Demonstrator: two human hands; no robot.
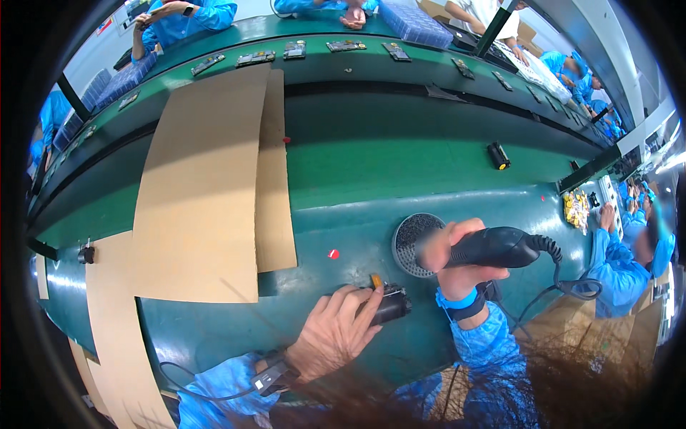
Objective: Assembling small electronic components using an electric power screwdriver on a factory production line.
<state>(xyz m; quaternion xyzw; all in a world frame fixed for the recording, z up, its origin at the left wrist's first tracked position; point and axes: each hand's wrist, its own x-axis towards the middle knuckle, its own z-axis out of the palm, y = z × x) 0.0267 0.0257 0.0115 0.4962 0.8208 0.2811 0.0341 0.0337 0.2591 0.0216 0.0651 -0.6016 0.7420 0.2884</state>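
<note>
My left hand (337, 333) rests on the green bench with its fingers closed over a small black housing (394, 304) lying on its side. An orange tab (376, 281) sticks up beside my fingertips. In my right hand (459, 282) is a black electric screwdriver (498, 247), held almost level, its coiled cord trailing off to the right. The tool's front end is blurred and partly covered by my fingers. Just left of it, and partly behind it, sits a round grey dish (405, 259) of small dark screws.
A large cardboard sheet (200, 193) covers the left of the bench. Another black housing (499, 155) lies at the far right, near a bag of yellow parts (576, 210). Circuit boards (294, 50) line the raised strip behind. Co-workers in blue sit beyond and at right.
</note>
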